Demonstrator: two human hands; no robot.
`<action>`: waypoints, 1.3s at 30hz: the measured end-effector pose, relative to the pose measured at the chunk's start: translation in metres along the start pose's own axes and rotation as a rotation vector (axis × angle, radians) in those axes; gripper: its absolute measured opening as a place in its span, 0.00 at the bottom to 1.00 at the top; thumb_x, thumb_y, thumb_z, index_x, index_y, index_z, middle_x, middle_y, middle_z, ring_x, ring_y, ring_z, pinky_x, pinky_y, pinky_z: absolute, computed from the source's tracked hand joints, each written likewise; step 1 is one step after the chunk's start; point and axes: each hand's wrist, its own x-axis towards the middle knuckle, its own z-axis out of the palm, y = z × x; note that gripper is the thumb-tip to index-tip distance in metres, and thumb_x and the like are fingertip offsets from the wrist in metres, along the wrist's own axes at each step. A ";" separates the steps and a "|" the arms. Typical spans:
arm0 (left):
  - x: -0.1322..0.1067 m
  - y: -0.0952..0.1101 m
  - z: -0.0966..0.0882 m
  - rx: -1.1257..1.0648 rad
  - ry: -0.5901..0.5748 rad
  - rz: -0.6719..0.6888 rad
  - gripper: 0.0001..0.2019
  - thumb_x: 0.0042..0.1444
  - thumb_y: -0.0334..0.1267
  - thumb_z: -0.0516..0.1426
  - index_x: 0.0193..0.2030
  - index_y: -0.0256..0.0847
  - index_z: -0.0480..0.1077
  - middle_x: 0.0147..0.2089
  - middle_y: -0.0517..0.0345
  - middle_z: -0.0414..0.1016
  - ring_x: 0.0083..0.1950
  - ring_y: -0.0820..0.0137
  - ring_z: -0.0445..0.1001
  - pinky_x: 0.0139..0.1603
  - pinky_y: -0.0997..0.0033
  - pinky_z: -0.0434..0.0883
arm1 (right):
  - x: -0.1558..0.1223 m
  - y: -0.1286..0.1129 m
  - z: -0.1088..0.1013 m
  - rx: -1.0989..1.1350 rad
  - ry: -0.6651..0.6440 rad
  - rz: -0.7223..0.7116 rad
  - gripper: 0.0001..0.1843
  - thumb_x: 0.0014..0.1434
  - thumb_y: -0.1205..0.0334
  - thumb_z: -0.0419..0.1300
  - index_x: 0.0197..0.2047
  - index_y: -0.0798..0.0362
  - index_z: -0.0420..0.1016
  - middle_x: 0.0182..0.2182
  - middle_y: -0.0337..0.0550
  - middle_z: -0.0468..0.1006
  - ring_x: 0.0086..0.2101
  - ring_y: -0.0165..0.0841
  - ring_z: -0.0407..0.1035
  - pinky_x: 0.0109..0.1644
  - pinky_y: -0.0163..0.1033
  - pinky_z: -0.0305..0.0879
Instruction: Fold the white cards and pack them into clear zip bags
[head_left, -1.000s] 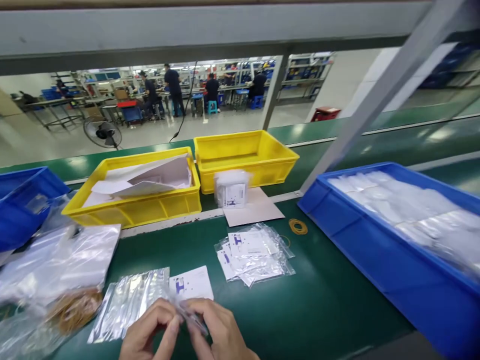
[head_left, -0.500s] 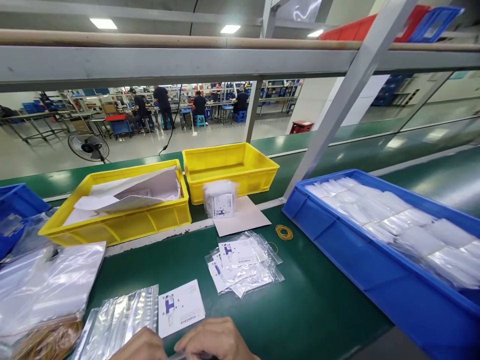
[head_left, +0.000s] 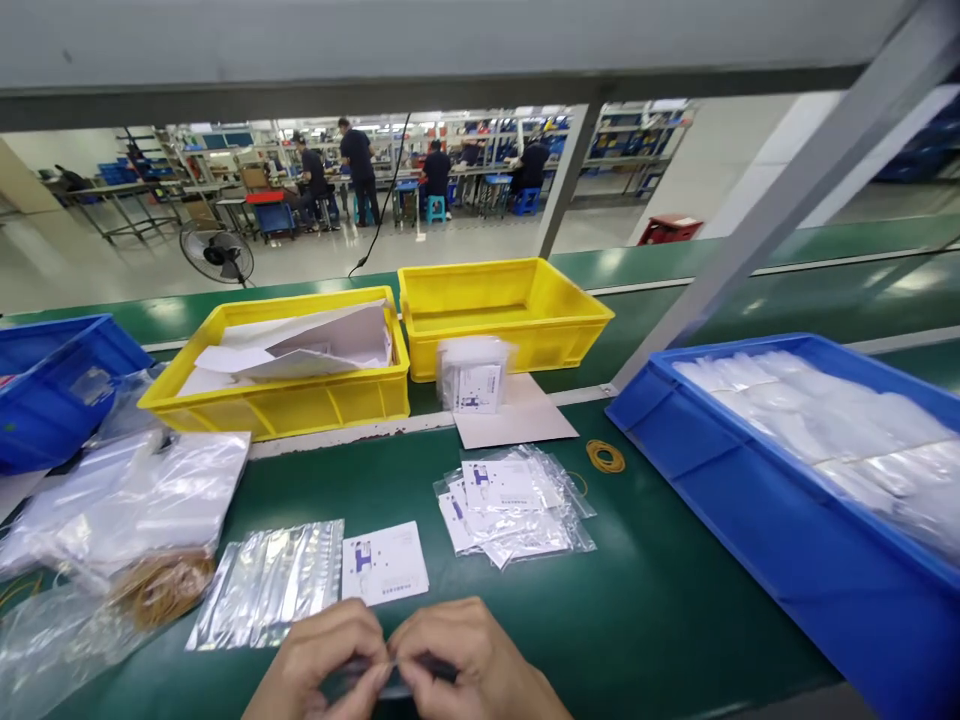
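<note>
Clear plastic film, partly hidden, is pinched by the left hand and the right hand, their fingertips nearly meeting at the frame's bottom centre. Both hands show more fully than half a second ago; white printed rectangular cards lie just above them, unmoved on the green tabletop.

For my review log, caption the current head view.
Left hand and right hand pinch clear plastic near printed cards on a green workbench.
</note>
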 end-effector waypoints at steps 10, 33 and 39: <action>0.024 -0.081 0.038 0.285 -0.080 -0.244 0.47 0.46 0.52 0.70 0.69 0.42 0.56 0.67 0.36 0.63 0.68 0.43 0.62 0.65 0.38 0.65 | -0.017 0.042 -0.078 -0.022 0.910 0.476 0.17 0.63 0.47 0.58 0.38 0.53 0.72 0.39 0.52 0.81 0.34 0.39 0.78 0.34 0.40 0.75; -0.025 -0.073 0.038 0.645 0.077 -0.771 0.05 0.60 0.34 0.54 0.41 0.37 0.70 0.41 0.45 0.75 0.43 0.54 0.76 0.38 0.60 0.74 | -0.015 0.052 -0.031 0.306 0.325 0.760 0.25 0.60 0.38 0.62 0.47 0.47 0.62 0.38 0.48 0.83 0.36 0.42 0.78 0.29 0.37 0.71; -0.028 -0.073 0.025 0.515 0.110 -0.821 0.09 0.58 0.29 0.50 0.29 0.39 0.68 0.30 0.54 0.75 0.30 0.66 0.74 0.30 0.71 0.65 | -0.015 0.042 -0.022 0.244 0.262 0.754 0.27 0.65 0.42 0.56 0.61 0.47 0.59 0.38 0.46 0.81 0.36 0.40 0.76 0.31 0.37 0.71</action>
